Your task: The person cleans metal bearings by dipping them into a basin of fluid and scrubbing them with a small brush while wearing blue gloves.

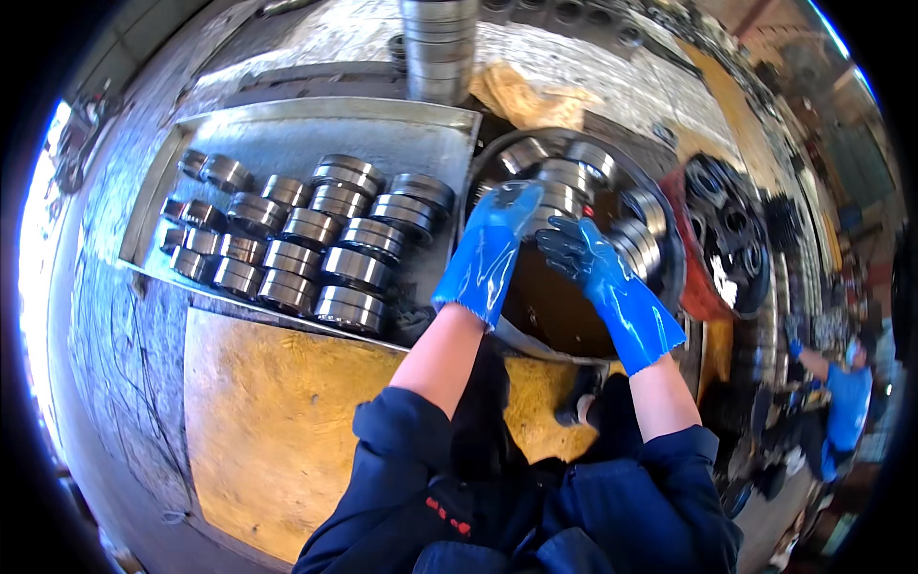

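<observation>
A round dark basin (677,277) with brown liquid in it lies in front of me, and steel bearing rings stand around its far inner side. My left hand (507,210), in a long blue glove with dark fingers, is closed against the left side of a shiny steel bearing ring (557,199); its fingertips are partly hidden. Just below that ring is my right hand (576,251), gloved alike, its fingers stretched to the left over the liquid. More bearing rings (639,245) rest by the basin's right wall.
A metal tray (325,107) on the left holds rows of steel rings. Behind it rises a tall stack of rings (440,53), beside a tan cloth (531,96). A red tub (696,282) of dark rings stands to the right. Farther right, a person in blue (846,407) is at work.
</observation>
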A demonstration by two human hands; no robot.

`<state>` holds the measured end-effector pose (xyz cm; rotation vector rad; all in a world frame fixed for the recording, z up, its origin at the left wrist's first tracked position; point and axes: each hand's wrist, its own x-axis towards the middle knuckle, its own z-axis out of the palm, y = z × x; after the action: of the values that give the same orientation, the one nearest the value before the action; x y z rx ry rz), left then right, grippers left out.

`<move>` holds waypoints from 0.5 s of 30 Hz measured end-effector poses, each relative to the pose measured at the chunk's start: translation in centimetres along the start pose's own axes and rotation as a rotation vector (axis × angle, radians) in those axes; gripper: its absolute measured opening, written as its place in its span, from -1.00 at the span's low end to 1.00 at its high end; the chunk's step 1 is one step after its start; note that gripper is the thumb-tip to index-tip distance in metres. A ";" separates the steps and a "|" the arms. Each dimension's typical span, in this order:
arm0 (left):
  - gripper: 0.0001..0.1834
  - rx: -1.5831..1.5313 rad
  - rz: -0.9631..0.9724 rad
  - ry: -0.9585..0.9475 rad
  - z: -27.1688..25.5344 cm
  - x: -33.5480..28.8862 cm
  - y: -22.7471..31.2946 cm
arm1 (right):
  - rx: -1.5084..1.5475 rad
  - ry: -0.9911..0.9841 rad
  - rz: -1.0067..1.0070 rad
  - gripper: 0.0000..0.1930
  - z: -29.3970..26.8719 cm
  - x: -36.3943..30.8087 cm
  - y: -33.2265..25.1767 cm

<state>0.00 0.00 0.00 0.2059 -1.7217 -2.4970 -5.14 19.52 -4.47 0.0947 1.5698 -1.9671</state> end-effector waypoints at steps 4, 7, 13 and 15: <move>-0.65 -0.041 -0.360 -0.239 3.0 -2.0 -6.4 | 0.263 0.167 0.115 -0.39 -0.3 -6.3 5.1; -0.70 -0.212 -0.595 -0.499 8.5 -3.8 -10.7 | 0.403 0.104 -0.049 -0.52 -4.2 -11.0 7.4; -0.64 -0.254 -0.808 -0.747 5.0 -3.7 -18.4 | 0.290 -0.037 -0.111 -0.53 -4.9 -11.1 10.8; -0.63 -0.198 -0.818 -0.734 7.5 -4.8 -15.9 | 0.187 0.025 -0.088 -0.54 -7.2 -11.8 9.6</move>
<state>3.33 13.30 -11.99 -0.0631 -1.8315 -3.6805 6.97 29.90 -9.94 0.1283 1.4241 -2.1867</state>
